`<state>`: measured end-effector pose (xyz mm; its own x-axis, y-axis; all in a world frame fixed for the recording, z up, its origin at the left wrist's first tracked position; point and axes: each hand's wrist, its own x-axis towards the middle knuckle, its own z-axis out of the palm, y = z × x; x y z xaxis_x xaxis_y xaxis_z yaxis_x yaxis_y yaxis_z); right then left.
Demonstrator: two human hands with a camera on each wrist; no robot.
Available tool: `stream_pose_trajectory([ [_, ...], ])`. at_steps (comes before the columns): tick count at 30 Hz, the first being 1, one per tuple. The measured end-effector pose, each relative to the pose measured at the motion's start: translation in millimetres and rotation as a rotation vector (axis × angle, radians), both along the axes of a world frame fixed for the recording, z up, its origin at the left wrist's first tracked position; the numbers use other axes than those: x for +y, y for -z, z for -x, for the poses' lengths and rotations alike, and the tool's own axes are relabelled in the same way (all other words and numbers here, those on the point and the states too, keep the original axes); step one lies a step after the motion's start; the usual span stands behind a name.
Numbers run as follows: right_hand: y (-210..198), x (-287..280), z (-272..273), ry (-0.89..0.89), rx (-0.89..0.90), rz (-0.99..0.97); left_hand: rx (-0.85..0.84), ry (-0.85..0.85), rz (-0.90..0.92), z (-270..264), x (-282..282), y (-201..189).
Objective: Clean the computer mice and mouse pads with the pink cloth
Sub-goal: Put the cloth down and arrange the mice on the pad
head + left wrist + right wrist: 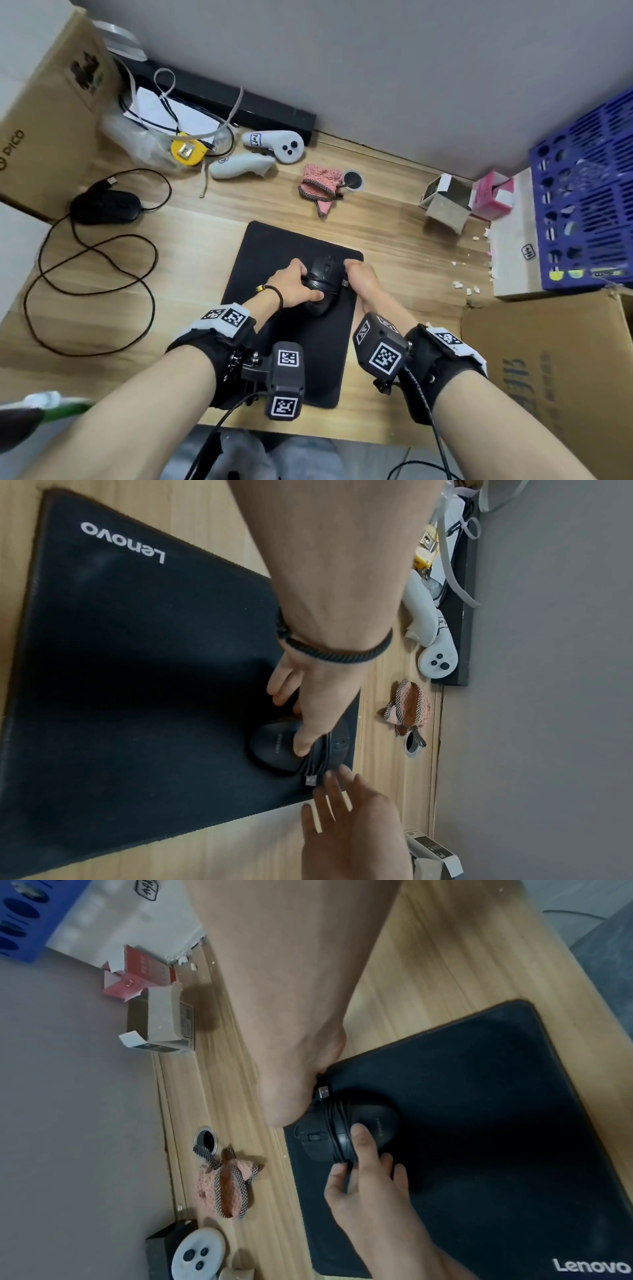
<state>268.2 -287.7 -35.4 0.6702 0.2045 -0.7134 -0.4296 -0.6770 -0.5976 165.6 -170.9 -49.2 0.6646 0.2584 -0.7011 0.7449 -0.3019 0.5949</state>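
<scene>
Your left hand (295,286) is wrapped around the mouse (323,278) in the middle of the black pad (270,260). Your thumb lies on top of the mouse and your fingers curl down its left side. The mouse sits on the pad. Its cord (316,761) is wound around its body, and the plug (311,781) sticks out on the right side.

Your right hand (363,284) is at the right side of the mouse, right by the plug. In the left wrist view its fingers (337,791) are straight and spread, with the tips at the wound cord. It is not gripping anything.

The pad lies flat on the wood desk (191,240) and has white Lenovo letters (123,542) near one corner.

The pink cloth (320,185) is bunched up on the desk past the far edge of the pad, next to a round hole (353,179) in the desk. No hand touches it.

A second mouse (106,207) sits far to the left on the bare desk, with its long cord (85,274) looping loose.

Two white controllers (270,145) lie near the wall, beside a yellow tape measure (186,152). To the right are a small open box (448,202), a pink box (493,198) and a blue crate (589,192).
</scene>
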Motion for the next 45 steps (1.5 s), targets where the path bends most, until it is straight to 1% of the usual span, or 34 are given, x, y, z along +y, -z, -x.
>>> stream_pose_trajectory([
  [5, -8, 17, -10, 0.119, -0.175, -0.009, 0.0, -0.055, 0.016, 3, 24, -6],
  [7, -15, 30, -10, 0.12, -0.229, -0.013, -0.007, -0.104, -0.007, 6, 46, -9],
  [10, -22, 54, 0, 0.122, -0.301, -0.054, -0.073, -0.222, -0.025, 14, 85, -19],
  [12, -22, 69, 10, 0.109, -0.282, -0.134, -0.117, -0.312, -0.055, 24, 112, -26],
  [14, -24, 86, 24, 0.099, -0.218, -0.192, -0.156, -0.381, -0.111, 39, 141, -30],
  [16, -27, 101, 39, 0.114, -0.122, -0.252, -0.198, -0.426, -0.222, 54, 167, -32],
  [17, -28, 108, 48, 0.087, -0.067, -0.268, -0.208, -0.434, -0.293, 63, 180, -33],
  [19, -28, 122, 65, -0.036, 0.03, -0.255, -0.185, -0.408, -0.444, 81, 203, -33],
  [22, -27, 138, 80, -0.134, 0.097, -0.204, -0.113, -0.273, -0.634, 104, 225, -28],
  [24, -27, 146, 88, -0.211, 0.072, -0.153, -0.102, -0.182, -0.756, 116, 236, -20],
  [26, -27, 148, 93, -0.276, 0.037, -0.172, -0.066, -0.117, -0.817, 124, 242, -15],
  [29, -26, 147, 99, -0.285, 0.04, -0.2, 0.061, -0.071, -0.797, 136, 247, -12],
  [33, -22, 144, 102, -0.214, 0.02, -0.191, 0.15, 0.082, -0.915, 149, 243, -7],
  [36, -21, 139, 105, -0.215, 0.007, -0.183, 0.229, 0.154, -0.857, 148, 235, -6],
  [38, -23, 135, 107, -0.235, 0.023, -0.179, 0.232, 0.172, -0.812, 146, 230, -6],
  [40, -27, 133, 109, -0.281, 0.037, -0.17, 0.158, 0.173, -0.769, 144, 228, -8],
  [42, -36, 133, 113, -0.307, 0.039, -0.197, 0.044, 0.148, -0.695, 140, 225, -15],
  [45, -48, 139, 113, -0.344, 0.006, -0.257, -0.156, 0.054, -0.441, 130, 215, -33],
])
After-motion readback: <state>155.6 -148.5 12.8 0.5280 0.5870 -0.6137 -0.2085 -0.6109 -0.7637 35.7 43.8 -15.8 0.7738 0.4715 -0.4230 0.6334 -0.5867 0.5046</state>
